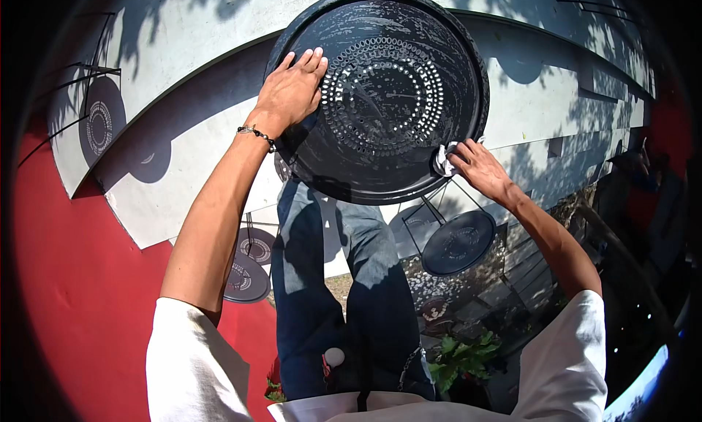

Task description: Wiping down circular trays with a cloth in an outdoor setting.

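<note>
A round black metal tabletop (pixel 378 172) with rings of punched holes lies before me, its surface marked by pale streaks. My left hand (pixel 293 87) rests flat on its left part, fingers extended and nothing held; a beaded bracelet (pixel 256 131) circles that wrist. At the lower right rim, my right hand (pixel 480 167) presses a crumpled white cloth or paper (pixel 445 159) against the raised edge. Below the tabletop, my legs in blue jeans (pixel 364 241) are partly hidden by it.
Smaller round black perforated seats on thin metal legs stand at the lower right (pixel 459 243) and lower left (pixel 247 279). Pale steps or ledges (pixel 186 203) cross behind. A red surface (pixel 93 290) lies left, and a leafy plant (pixel 466 356) grows at the bottom right.
</note>
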`<state>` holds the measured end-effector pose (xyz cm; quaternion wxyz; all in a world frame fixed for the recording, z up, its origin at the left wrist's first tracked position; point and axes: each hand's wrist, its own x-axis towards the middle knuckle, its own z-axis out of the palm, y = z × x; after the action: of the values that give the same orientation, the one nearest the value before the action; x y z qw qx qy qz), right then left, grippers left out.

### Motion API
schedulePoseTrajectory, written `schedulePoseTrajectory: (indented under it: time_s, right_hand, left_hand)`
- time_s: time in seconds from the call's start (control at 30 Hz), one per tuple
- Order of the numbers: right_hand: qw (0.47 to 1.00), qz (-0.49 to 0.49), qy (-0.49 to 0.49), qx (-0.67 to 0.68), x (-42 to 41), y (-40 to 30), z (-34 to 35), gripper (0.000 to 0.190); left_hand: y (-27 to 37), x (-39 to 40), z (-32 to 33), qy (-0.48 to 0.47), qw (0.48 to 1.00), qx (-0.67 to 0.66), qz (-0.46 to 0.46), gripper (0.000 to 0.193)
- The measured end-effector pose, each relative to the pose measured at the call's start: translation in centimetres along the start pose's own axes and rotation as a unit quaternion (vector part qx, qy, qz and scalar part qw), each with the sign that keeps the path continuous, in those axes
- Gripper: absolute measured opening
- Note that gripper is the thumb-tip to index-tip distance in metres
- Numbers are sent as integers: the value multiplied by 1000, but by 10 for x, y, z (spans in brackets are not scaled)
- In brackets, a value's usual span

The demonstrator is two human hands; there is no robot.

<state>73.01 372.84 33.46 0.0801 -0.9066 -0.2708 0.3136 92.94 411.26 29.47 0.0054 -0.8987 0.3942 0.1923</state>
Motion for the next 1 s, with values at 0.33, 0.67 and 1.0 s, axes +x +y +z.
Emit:
schedulePoseTrajectory:
  time_s: [0.33, 0.67, 1.0]
  right_hand:
    - [999, -14, -9, 44, 33, -116, 27, 18]
    - [991, 13, 8, 133, 51, -163, 24, 30]
    - [988, 71, -117, -66, 0, -30, -18, 33]
  left_hand:
    - [6, 8, -1, -3, 1000, -3, -10, 70]
    - [30, 17, -13, -68, 996, 1, -56, 135]
    - [31, 9, -10, -73, 995, -1, -70, 142]
